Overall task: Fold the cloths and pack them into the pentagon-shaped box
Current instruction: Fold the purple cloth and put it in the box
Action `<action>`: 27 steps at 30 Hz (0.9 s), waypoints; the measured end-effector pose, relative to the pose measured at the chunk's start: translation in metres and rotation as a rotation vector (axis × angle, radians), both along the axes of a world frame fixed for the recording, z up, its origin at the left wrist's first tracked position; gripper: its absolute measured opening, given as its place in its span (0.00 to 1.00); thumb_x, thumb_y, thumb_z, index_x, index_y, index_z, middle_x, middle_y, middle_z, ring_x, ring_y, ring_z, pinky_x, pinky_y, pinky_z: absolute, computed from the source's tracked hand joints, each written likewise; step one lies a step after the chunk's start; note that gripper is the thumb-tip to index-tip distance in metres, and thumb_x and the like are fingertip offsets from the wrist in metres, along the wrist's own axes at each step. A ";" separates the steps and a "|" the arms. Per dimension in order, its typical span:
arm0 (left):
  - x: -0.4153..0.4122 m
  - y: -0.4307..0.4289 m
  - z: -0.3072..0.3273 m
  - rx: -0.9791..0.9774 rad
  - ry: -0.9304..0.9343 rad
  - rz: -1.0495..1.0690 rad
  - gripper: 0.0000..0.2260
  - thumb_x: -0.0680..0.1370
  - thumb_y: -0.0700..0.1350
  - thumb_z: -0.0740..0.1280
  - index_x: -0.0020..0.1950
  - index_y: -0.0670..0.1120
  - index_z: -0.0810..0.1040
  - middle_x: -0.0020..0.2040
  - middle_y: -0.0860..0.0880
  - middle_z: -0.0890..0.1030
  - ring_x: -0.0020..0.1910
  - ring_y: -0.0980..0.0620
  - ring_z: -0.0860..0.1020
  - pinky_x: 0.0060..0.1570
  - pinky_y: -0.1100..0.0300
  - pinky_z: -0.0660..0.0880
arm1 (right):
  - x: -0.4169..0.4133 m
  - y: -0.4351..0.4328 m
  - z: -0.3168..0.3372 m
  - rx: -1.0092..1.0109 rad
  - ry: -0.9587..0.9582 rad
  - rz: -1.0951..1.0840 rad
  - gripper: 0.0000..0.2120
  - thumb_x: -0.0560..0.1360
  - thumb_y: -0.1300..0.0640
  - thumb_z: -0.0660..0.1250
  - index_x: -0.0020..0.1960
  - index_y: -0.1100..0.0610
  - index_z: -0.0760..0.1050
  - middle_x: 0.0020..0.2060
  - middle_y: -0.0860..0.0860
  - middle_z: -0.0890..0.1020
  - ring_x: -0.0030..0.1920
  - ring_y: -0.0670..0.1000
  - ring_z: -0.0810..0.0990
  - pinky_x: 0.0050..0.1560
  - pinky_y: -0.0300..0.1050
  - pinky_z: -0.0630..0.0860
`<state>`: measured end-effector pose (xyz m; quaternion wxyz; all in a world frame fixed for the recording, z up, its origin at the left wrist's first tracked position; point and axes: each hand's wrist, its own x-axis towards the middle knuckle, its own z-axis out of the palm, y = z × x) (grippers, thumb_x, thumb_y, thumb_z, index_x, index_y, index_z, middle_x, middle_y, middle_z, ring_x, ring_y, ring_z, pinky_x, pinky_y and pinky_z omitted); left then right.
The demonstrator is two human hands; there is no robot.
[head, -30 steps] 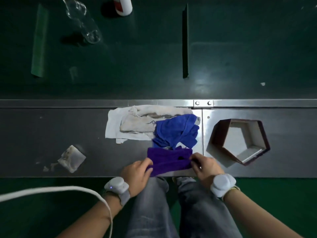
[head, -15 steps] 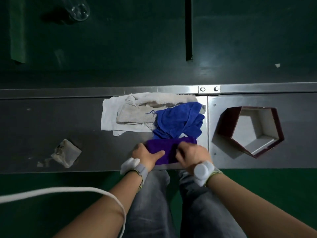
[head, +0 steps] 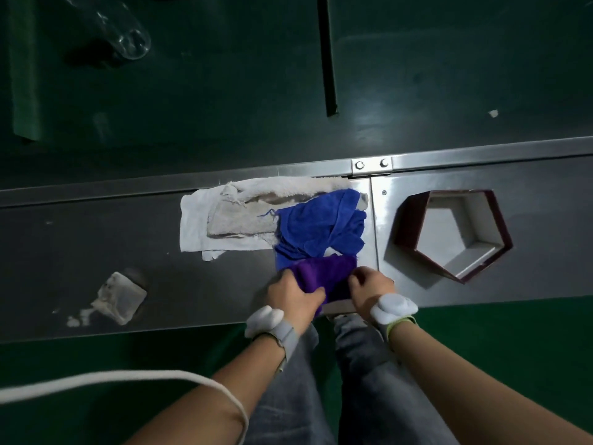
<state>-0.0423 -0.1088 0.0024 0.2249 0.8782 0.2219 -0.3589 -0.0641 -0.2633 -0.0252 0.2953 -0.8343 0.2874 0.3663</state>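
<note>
A purple cloth point(head: 324, 271) lies folded small at the near edge of the metal bench point(head: 96, 252). My left hand point(head: 293, 295) grips its left end and my right hand point(head: 372, 284) grips its right end, both pressing it down. Just behind it a crumpled blue cloth point(head: 321, 229) rests partly on a flat white cloth point(head: 231, 220) with a frayed beige layer. The pentagon-shaped box point(head: 495, 220), dark red outside and white inside, stands open to the right of the cloths with nothing visible in it.
A small dirty folded rag point(head: 118, 298) lies at the bench's left. Beyond the bench rail, a clear glass bottle point(head: 125, 36), a green strip point(head: 22, 75) and a dark bar point(head: 329, 59) rest on the green surface. A white cable point(head: 128, 380) crosses my left forearm.
My hands have drawn closer together, folding the purple cloth into a shorter bundle. The camera view has shifted and tilted slightly.
</note>
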 end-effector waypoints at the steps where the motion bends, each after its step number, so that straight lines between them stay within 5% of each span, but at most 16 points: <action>1: -0.002 -0.011 0.001 -0.020 -0.016 -0.017 0.22 0.64 0.58 0.72 0.52 0.48 0.76 0.49 0.44 0.83 0.48 0.41 0.80 0.42 0.59 0.72 | -0.002 -0.005 -0.003 0.047 0.022 -0.044 0.14 0.77 0.49 0.58 0.55 0.51 0.79 0.51 0.56 0.84 0.51 0.58 0.81 0.51 0.45 0.75; 5: -0.005 -0.036 -0.004 -0.294 0.102 -0.124 0.18 0.69 0.51 0.72 0.57 0.49 0.75 0.43 0.50 0.83 0.47 0.48 0.80 0.46 0.60 0.73 | 0.000 -0.016 -0.007 0.173 0.102 -0.342 0.34 0.68 0.30 0.51 0.51 0.53 0.81 0.49 0.58 0.84 0.49 0.60 0.81 0.56 0.54 0.76; 9: -0.011 -0.032 -0.020 -0.300 -0.059 -0.223 0.16 0.73 0.41 0.65 0.61 0.49 0.78 0.50 0.46 0.78 0.51 0.46 0.76 0.53 0.59 0.70 | -0.001 -0.023 -0.004 0.177 0.013 -0.305 0.37 0.58 0.17 0.50 0.37 0.46 0.80 0.35 0.43 0.82 0.36 0.45 0.80 0.38 0.41 0.74; 13: -0.027 -0.017 -0.032 -0.141 -0.310 -0.253 0.15 0.72 0.38 0.66 0.55 0.52 0.80 0.52 0.48 0.70 0.52 0.46 0.72 0.55 0.52 0.72 | 0.000 -0.009 -0.008 0.133 -0.046 -0.168 0.29 0.65 0.33 0.69 0.58 0.52 0.74 0.48 0.49 0.80 0.46 0.50 0.79 0.46 0.43 0.75; 17: -0.025 -0.020 -0.037 -0.142 -0.317 0.051 0.19 0.67 0.39 0.75 0.51 0.47 0.69 0.51 0.45 0.72 0.43 0.48 0.75 0.43 0.63 0.73 | 0.006 0.004 -0.007 0.245 0.064 -0.292 0.33 0.62 0.41 0.75 0.60 0.54 0.67 0.47 0.48 0.77 0.40 0.45 0.76 0.36 0.34 0.71; 19: -0.021 -0.019 -0.041 -0.210 -0.152 0.336 0.21 0.67 0.40 0.76 0.50 0.43 0.67 0.48 0.43 0.75 0.37 0.52 0.74 0.33 0.70 0.68 | 0.006 0.001 -0.006 0.324 0.245 -0.319 0.30 0.63 0.42 0.75 0.56 0.56 0.68 0.44 0.48 0.73 0.43 0.48 0.77 0.38 0.37 0.71; 21: -0.018 -0.017 -0.042 -0.240 0.070 0.475 0.16 0.69 0.40 0.74 0.51 0.37 0.73 0.48 0.40 0.80 0.38 0.50 0.77 0.31 0.65 0.68 | -0.025 0.003 -0.016 0.465 0.212 -0.358 0.14 0.68 0.48 0.73 0.41 0.54 0.70 0.35 0.48 0.72 0.33 0.45 0.76 0.30 0.33 0.70; 23: -0.020 -0.020 -0.031 -0.279 0.135 0.501 0.10 0.69 0.38 0.72 0.49 0.37 0.78 0.44 0.41 0.82 0.38 0.49 0.79 0.32 0.62 0.71 | -0.026 -0.007 -0.013 0.103 0.311 -0.405 0.09 0.70 0.56 0.70 0.36 0.56 0.72 0.31 0.52 0.74 0.24 0.45 0.77 0.26 0.34 0.72; 24: -0.022 -0.024 -0.021 -0.322 0.139 0.499 0.07 0.69 0.37 0.72 0.46 0.39 0.79 0.41 0.43 0.82 0.35 0.52 0.80 0.30 0.63 0.72 | -0.028 -0.011 0.003 0.077 0.276 -0.384 0.10 0.68 0.54 0.72 0.36 0.59 0.75 0.30 0.54 0.76 0.27 0.48 0.80 0.30 0.36 0.74; 25: -0.024 -0.029 -0.010 -0.381 0.150 0.488 0.05 0.69 0.36 0.72 0.44 0.41 0.79 0.37 0.45 0.83 0.31 0.55 0.80 0.28 0.66 0.73 | -0.035 -0.020 0.020 0.255 0.341 -0.309 0.12 0.66 0.49 0.73 0.38 0.58 0.77 0.32 0.52 0.79 0.32 0.49 0.81 0.34 0.38 0.75; 27: -0.023 -0.043 0.010 -0.528 0.209 0.444 0.06 0.70 0.39 0.73 0.45 0.43 0.79 0.33 0.49 0.83 0.29 0.57 0.81 0.26 0.68 0.72 | -0.023 -0.035 0.047 0.245 0.057 -0.334 0.11 0.61 0.42 0.71 0.36 0.49 0.77 0.30 0.43 0.81 0.37 0.48 0.81 0.37 0.35 0.75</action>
